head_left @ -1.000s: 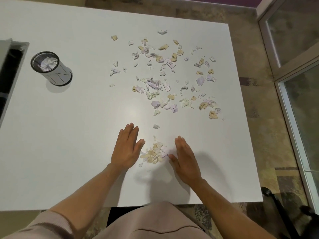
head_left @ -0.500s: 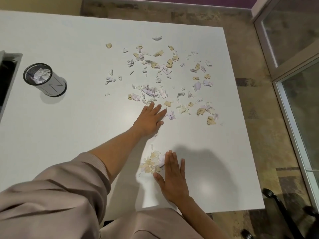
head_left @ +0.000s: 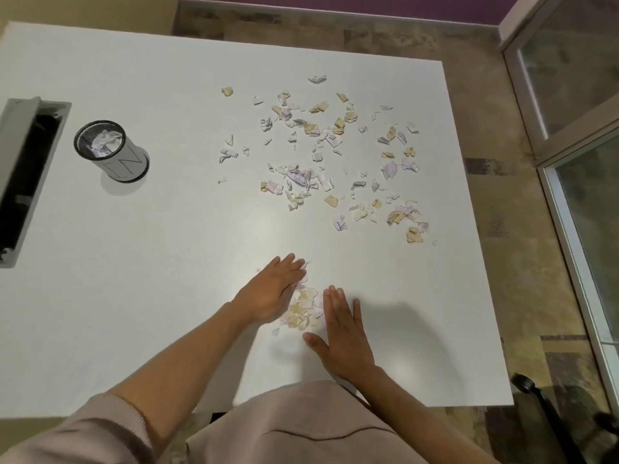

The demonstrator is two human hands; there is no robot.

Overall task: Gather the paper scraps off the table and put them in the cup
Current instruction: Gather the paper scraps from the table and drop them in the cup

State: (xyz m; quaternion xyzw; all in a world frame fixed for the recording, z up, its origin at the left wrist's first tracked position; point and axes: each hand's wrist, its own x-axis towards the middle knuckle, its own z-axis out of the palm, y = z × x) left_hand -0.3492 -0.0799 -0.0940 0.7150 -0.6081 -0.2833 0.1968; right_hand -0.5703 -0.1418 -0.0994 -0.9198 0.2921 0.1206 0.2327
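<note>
Paper scraps point(head_left: 303, 309) piled between flat left hand point(head_left: 273, 293), right hand point(head_left: 345, 333)

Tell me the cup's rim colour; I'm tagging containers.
Black rim on the cup, body light grey; head view shows it.

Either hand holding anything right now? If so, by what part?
Nothing is held. The left hand and right hand lie flat and open on the table, flanking the small scrap pile and touching its edges.
</note>
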